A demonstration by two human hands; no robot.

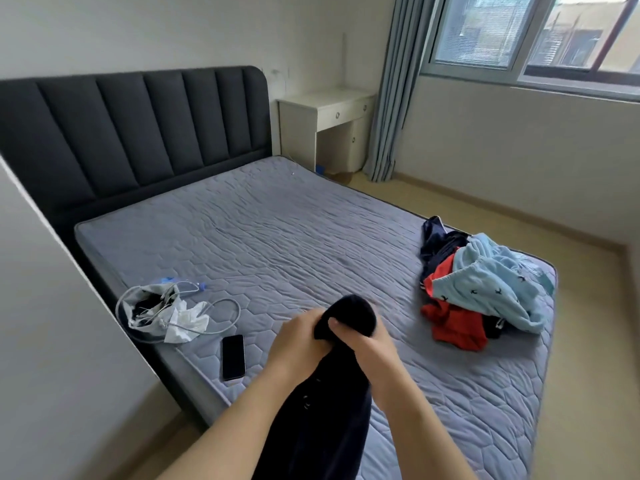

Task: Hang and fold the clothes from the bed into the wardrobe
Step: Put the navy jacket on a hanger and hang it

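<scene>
I hold a dark navy garment (322, 410) bunched up in front of me, above the near edge of the bed (277, 237). My left hand (298, 341) grips its upper part from the left, and my right hand (367, 344) grips it from the right, thumb over the cloth. The rest of the garment hangs down between my forearms. At the bed's right corner lies a pile of clothes: a light blue printed piece (491, 282), a red piece (453, 323) and a dark navy piece (440, 244). No wardrobe is in view.
A black phone (233, 356) lies on the mattress near my left hand. Beyond it sit a grey drawstring bag (152, 306) with crumpled paper and a white cable (225, 306). A white desk (329, 123) and a grey curtain (391, 98) stand by the window.
</scene>
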